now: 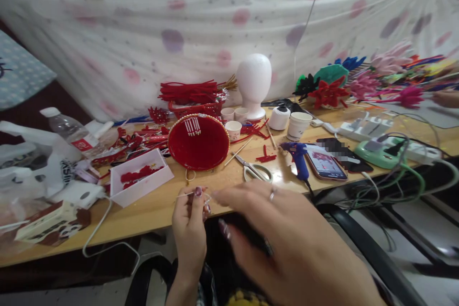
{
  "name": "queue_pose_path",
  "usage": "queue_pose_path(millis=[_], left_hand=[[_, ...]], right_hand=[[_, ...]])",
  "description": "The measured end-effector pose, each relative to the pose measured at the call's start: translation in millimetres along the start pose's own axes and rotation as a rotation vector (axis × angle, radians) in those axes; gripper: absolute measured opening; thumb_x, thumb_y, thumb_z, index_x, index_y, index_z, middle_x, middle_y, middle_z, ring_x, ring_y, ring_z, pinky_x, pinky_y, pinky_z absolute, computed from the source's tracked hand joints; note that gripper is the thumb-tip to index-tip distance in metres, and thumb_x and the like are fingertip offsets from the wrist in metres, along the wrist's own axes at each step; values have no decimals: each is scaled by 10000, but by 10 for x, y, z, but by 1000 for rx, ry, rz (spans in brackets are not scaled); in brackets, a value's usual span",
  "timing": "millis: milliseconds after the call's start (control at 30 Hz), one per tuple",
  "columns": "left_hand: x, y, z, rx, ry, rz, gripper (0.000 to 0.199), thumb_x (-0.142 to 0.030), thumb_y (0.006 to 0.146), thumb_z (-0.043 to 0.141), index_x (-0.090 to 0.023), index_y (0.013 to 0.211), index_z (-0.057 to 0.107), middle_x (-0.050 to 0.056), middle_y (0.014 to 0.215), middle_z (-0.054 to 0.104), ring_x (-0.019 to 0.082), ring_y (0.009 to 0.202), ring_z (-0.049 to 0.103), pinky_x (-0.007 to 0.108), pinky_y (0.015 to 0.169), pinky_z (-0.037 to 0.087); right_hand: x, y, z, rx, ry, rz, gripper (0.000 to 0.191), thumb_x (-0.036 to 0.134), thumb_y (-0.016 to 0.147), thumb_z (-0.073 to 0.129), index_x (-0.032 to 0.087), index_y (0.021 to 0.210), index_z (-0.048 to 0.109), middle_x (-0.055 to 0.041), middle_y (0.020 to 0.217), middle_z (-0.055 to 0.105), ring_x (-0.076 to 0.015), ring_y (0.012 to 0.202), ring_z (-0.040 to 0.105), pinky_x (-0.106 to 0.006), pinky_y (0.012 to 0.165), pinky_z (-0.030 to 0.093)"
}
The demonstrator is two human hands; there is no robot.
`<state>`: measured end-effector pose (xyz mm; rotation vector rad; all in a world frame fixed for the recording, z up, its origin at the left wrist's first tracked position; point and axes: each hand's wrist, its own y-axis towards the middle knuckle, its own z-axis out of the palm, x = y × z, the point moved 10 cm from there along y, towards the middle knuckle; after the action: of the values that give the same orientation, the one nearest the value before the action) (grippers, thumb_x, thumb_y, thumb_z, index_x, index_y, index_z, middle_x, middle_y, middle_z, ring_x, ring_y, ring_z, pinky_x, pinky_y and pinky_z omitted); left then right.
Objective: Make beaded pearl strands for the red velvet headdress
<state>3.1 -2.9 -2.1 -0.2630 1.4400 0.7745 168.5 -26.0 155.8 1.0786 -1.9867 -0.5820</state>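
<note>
My left hand (190,217) is closed in a pinch at the front edge of the table, thumb against fingers. A thin pale thread (185,195) sticks out of it to the left, and small whitish beads seem to show at the fingertips. My right hand (283,234), large and close to the camera, has its thumb apart from its fingers. Its fingertips come close to the left hand; no thing shows in it. Just beyond stands a red round piece (199,150) with a beaded rim and short bead strands near its top. A small gold loop (190,177) lies below it.
Scissors (256,172), a blue glue gun (297,160) and a phone (326,162) lie to the right. A white box (141,177) with red pieces is on the left. Behind are paper cups (233,130) and a foam head (254,81). Cables (405,186) hang over the right edge.
</note>
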Motion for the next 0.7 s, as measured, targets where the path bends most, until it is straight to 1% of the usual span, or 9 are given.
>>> queue_pose_path(millis=[33,67,100,133,200,300,400,533,700], left_hand=[[-11,14,20,0,-1,1,308,-478,920,666,-178,866,706,-12,627,602,107,516,555,196,481,484],[-18,28,45,-2,-10,-5,295,-474,919,671,-183,881,703,-19,636,605,102,534,564,185,504,494],[-28,42,76,-8,-17,-9,283,-467,915,681,-186,890,698,-27,638,606,97,543,568,172,521,498],[-52,56,107,-19,-14,2,272,-458,915,684,-187,890,692,-33,635,607,91,547,571,160,530,499],[-121,83,193,-29,12,51,255,-437,922,677,-187,871,680,-31,648,640,86,546,597,145,536,509],[-232,118,315,-48,74,163,209,-373,951,638,-193,848,664,-22,673,697,90,559,664,135,537,534],[-257,160,389,-78,136,235,146,-285,967,605,-199,862,659,-31,676,715,84,560,694,120,543,544],[-143,244,483,-64,202,236,130,-230,978,582,-203,875,657,-31,705,738,76,572,711,107,557,550],[62,341,529,-29,341,210,125,-220,1001,557,-210,929,659,-20,744,749,81,607,721,112,572,553]], right_hand=[[-229,-29,48,-35,51,96,137,133,916,601,212,962,702,-14,806,755,-166,700,711,-268,656,597],[-485,-102,73,-119,134,221,129,125,911,611,226,913,692,5,781,736,-144,680,694,-247,656,586],[-738,-203,183,-149,260,358,110,142,913,625,232,915,690,6,802,733,-135,690,692,-227,639,578],[-945,-313,306,-188,400,470,91,182,908,651,235,963,700,-2,840,740,-134,702,698,-212,611,575],[-1178,-465,607,-189,635,594,132,249,890,700,243,1019,724,-23,924,739,-142,761,707,-216,637,587],[-1304,-525,910,-185,822,653,118,251,871,734,265,984,767,-21,944,715,-136,806,688,-199,670,573],[-1422,-504,1055,-230,948,697,113,226,865,750,306,935,789,4,918,692,-114,800,662,-159,667,547],[-1648,-500,1168,-302,1045,788,57,250,845,784,304,857,794,10,903,672,-119,856,676,-153,754,561],[-1814,-481,1272,-270,1042,848,19,274,846,790,290,842,799,8,896,676,-114,838,682,-135,749,559]])
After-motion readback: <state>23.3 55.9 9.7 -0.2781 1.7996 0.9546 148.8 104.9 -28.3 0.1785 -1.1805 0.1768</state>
